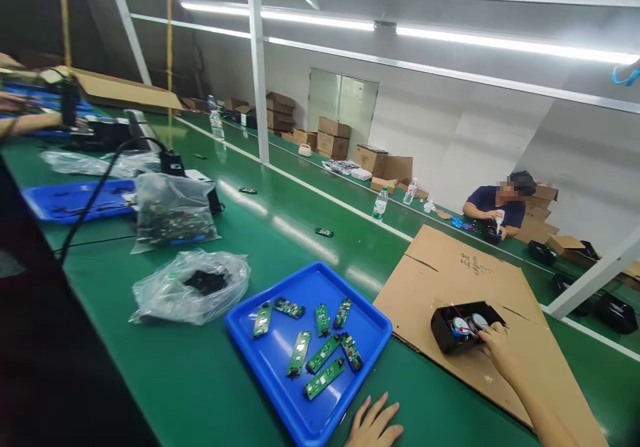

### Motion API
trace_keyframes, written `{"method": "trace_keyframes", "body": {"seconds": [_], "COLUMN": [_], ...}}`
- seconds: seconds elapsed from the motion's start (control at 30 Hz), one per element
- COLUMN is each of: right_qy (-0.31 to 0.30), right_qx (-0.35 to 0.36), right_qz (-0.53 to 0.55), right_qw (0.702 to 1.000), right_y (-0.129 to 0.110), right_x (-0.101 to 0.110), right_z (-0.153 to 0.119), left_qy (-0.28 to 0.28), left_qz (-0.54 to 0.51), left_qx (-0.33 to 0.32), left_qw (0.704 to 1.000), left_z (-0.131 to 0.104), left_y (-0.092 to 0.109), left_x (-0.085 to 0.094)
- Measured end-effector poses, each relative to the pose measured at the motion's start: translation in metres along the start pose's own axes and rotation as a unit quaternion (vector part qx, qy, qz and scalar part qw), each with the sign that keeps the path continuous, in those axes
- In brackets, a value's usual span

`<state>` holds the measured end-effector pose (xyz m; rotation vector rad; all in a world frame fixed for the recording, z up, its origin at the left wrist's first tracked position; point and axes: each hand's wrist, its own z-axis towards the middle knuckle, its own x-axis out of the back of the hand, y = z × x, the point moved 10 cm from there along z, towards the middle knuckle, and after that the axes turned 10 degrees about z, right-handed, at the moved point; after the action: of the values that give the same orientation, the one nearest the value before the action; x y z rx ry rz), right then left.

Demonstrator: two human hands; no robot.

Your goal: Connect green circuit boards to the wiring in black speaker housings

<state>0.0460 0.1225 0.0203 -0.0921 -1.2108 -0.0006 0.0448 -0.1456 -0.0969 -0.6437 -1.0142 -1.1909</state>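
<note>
My left hand [376,423] rests flat on the green tabletop with its fingers spread, just right of the blue tray [240,327]. Several green circuit boards [324,378] lie scattered in that tray. My right hand [496,345] has its fingers curled over the near right side of a black speaker box [445,340]. Two round speakers [460,327] with thin wires show inside the open box. Under the box is a flat cardboard sheet [425,280] with handwriting on it. Exactly what the right fingertips press on is partly hidden.
Plastic bags [175,210] of parts and a second blue tray [80,200] are at the left, near another person's arm [30,123]. Loose boards [324,232] lie on the green belt [280,200]. Beyond stand a water bottle [380,205] and a seated co-worker [493,203].
</note>
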Motion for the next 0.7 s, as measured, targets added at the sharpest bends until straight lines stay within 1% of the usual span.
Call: {"method": "trace_keyframes", "body": {"seconds": [0.07, 0.13, 0.23, 0.3, 0.4, 0.47, 0.57, 0.63, 0.7], "right_qy": [0.000, 0.005, 0.020, 0.023, 0.034, 0.047, 0.072, 0.084, 0.083], "right_qx": [0.032, 0.054, 0.053, 0.044, 0.029, 0.012, -0.022, -0.044, -0.055], "right_qz": [0.002, 0.005, 0.019, 0.039, 0.079, 0.100, 0.114, 0.119, 0.119], "right_qw": [0.999, 0.999, 0.998, 0.998, 0.996, 0.994, 0.991, 0.988, 0.988], "right_y": [-0.029, -0.062, -0.112, -0.143, -0.181, -0.198, -0.209, -0.212, -0.215], "right_x": [0.000, 0.004, 0.015, 0.021, 0.029, 0.032, 0.030, 0.027, 0.021], "right_z": [-0.008, -0.023, -0.052, -0.071, -0.093, -0.102, -0.110, -0.114, -0.116], "left_qy": [-0.052, -0.097, -0.158, -0.180, -0.182, -0.194, -0.235, -0.251, -0.248], "left_qz": [-0.066, -0.129, -0.178, -0.194, -0.213, -0.220, -0.228, -0.246, -0.264], "left_qx": [0.008, 0.024, 0.069, 0.093, 0.109, 0.107, 0.100, 0.098, 0.101], "left_qw": [0.996, 0.987, 0.969, 0.960, 0.954, 0.950, 0.939, 0.931, 0.927], "left_z": [0.002, 0.002, 0.001, 0.001, 0.002, 0.000, -0.007, -0.010, -0.006], "left_y": [-0.002, -0.001, 0.000, 0.001, 0.002, 0.002, -0.002, -0.011, -0.028], "left_x": [0.001, 0.005, 0.015, 0.023, 0.035, 0.040, 0.052, 0.068, 0.088]}}
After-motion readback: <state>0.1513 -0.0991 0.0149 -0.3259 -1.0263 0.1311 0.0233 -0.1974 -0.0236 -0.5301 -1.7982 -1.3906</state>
